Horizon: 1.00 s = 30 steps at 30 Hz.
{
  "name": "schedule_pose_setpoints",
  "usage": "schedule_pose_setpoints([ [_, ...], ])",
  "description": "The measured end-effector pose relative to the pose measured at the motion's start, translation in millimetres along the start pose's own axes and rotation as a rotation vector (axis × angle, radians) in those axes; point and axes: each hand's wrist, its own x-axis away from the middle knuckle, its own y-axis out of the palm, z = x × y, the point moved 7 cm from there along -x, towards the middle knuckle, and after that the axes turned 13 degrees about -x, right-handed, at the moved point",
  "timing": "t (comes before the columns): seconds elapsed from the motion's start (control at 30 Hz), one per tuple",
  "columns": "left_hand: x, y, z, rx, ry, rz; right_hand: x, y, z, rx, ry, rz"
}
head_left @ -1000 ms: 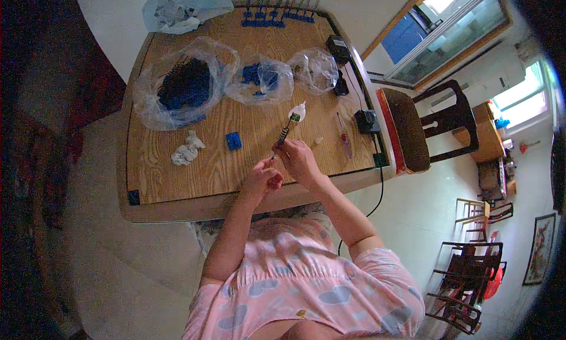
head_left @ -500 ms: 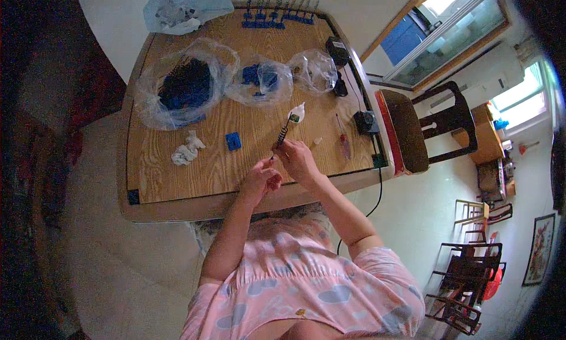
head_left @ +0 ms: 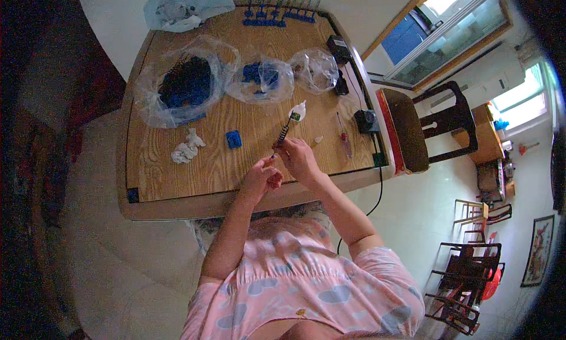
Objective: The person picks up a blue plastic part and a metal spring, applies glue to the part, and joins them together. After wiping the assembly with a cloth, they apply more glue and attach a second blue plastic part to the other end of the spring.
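Note:
My right hand (head_left: pixel 298 158) is closed around the lower part of a black coil spring (head_left: pixel 283 133), which points up and away over the table. My left hand (head_left: pixel 259 179) is just below it, near the table's front edge, its fingers closed at a small dark blue tip at the spring's lower end; the fingers hide most of that piece. Past the spring's far end lies a white squeeze bottle (head_left: pixel 299 110) with a pointed nozzle. A flat blue plastic block (head_left: pixel 234 139) rests left of my hands, and a small white cap (head_left: pixel 319 139) lies to their right.
Crumpled tissue (head_left: pixel 187 148) lies at left, a screwdriver (head_left: pixel 345 142) at right. Farther back are clear bags of black springs and blue parts (head_left: pixel 187 83), blue pieces (head_left: pixel 259 77), and another bag (head_left: pixel 315 71). Blue bases with upright springs (head_left: pixel 264 23) line the far edge. Black adapters (head_left: pixel 367 122) sit along the right.
Both hands keep almost the same pose around the spring. The view has shifted very slightly; nothing on the table has visibly been moved.

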Motion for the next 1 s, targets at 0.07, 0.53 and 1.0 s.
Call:
schedule_pose_setpoints([
  [0.07, 0.1, -0.9, 0.7, -0.033, 0.028, -0.007, -0.3, -0.9, -0.9, -0.004, 0.041, 0.018],
  [0.53, -1.1, -2.4, -2.7, 0.001, 0.023, -0.035, -1.4, -1.8, -5.8, 0.019, 0.041, 0.011],
  [1.0, 2.1, 1.3, 2.4, -0.020, 0.018, 0.011, -0.6, -0.2, 0.0, 0.020, 0.081, 0.017],
])
